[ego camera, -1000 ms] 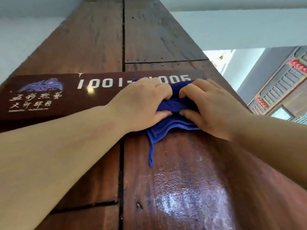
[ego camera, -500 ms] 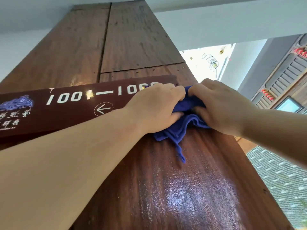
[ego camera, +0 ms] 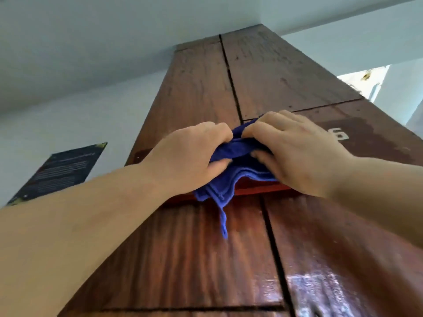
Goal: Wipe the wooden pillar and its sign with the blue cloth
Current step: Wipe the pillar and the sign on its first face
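Note:
The wooden pillar point(ego camera: 206, 259) rises in front of me to the ceiling, glossy at the lower right. Its dark brown sign point(ego camera: 375, 143) crosses it at hand height; only the right part with a white digit shows, the rest lies behind my hands. The blue cloth point(ego camera: 231, 177) is bunched against the sign, with a loose corner hanging below the sign's lower edge. My left hand point(ego camera: 190, 156) grips the cloth's left side. My right hand point(ego camera: 295, 152) grips its right side, fingers curled over the top fold.
A dark poster point(ego camera: 57, 172) hangs on the white wall to the left of the pillar. White ceiling and a beam point(ego camera: 343, 30) are overhead. A bright opening point(ego camera: 366, 81) shows at the upper right.
Both hands with the cloth now sit further left along the sign, over its left part. My view has swung left and up, so the poster has come into sight.

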The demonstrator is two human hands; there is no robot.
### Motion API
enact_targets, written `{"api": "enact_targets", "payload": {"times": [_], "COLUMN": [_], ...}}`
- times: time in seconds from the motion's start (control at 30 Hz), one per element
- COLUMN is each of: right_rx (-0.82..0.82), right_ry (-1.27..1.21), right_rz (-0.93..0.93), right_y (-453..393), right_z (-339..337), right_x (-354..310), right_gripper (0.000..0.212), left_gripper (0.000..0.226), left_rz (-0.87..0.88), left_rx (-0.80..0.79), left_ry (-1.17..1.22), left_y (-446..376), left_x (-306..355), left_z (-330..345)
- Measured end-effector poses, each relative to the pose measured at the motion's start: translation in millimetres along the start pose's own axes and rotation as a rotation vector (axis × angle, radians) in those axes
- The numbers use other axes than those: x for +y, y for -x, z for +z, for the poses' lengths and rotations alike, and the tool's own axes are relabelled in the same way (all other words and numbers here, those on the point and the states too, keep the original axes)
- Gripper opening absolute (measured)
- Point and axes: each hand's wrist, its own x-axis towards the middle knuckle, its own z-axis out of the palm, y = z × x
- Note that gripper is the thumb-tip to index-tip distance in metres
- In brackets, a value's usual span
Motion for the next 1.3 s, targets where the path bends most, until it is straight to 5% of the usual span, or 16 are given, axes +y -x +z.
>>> {"api": "enact_targets", "payload": {"times": [0.37,0.67,0.8,1.0,1.3], "right_rx": [0.153,0.073,0.006,-0.235,-0.522], "right_ry": [-0.125,-0.093,-0.181,0.02,0.119], "right_rz": [-0.021,0.04,0.149,0.092,0.059], "right_y": [-144.3,-196.9,-207.7,-224.3,-224.1], "right_z": [55.6,86.8,97.3,126.0,116.1], "right_x": [-164.2,-199.4,-195.1,-188.7,-192.7], "right_gripper": [0.03,0.037,0.035,0.031,0.037], "left_gripper": [0.015,0.033,0.033,0.04,0.03], "left_rz": [-0.211,-0.404,-0.648,-0.604,-0.669], "left_rx": [0.018,0.078,0.25,0.199,0.36], "left_ry": [-0.112,0.158,0.557,0.539,0.582], "left_y": [114.1,155.4,168.3,164.6,163.1], "left_x": [-160.2,-195.6,-186.8,-164.6,-140.8], "left_z": [-67.4,-49.7,-26.0,16.7,47.9]}}
